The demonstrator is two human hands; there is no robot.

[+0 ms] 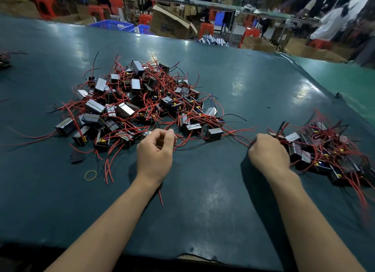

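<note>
A big heap of small black box-shaped parts with red and black wires (140,101) lies in the middle of the dark green table (203,200). A smaller heap of the same wired parts (324,154) lies at the right. My left hand (155,153) sits at the near edge of the big heap, its fingers curled, thumb and forefinger pinching a red wire (183,140). My right hand (268,152) rests against the left side of the small heap, fingers curled around a bunch of red wires there; its fingertips are hidden.
A yellow rubber band (90,175) lies on the table left of my left arm. A loose red wire (160,196) pokes out under that arm. Beyond the far table edge stand cardboard boxes (170,24), blue crates (113,25), red stools and people in white.
</note>
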